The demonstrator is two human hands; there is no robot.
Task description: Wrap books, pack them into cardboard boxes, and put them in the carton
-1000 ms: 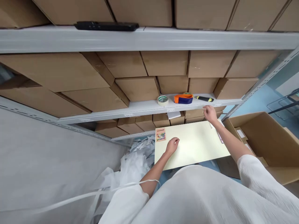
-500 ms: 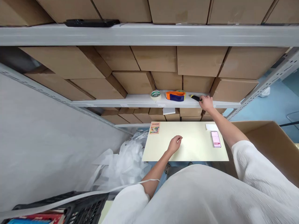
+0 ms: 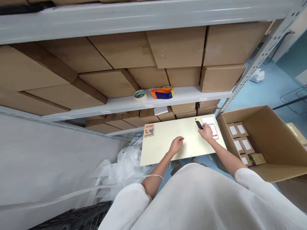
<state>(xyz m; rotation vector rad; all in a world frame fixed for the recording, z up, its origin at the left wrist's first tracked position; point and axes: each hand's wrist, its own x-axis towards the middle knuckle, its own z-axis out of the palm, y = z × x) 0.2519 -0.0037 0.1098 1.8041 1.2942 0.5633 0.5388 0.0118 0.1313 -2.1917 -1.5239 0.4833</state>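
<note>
Pinching black-yellow cutter (image 3: 199,124): right hand (image 3: 206,133) | left hand (image 3: 176,145): fingertips together | shelf label (image 3: 150,106): unreadable

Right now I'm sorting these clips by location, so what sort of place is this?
Probably a storeroom or packing area: cardboard boxes fill metal shelving, and small labelled packages sit inside a large open carton.
</note>
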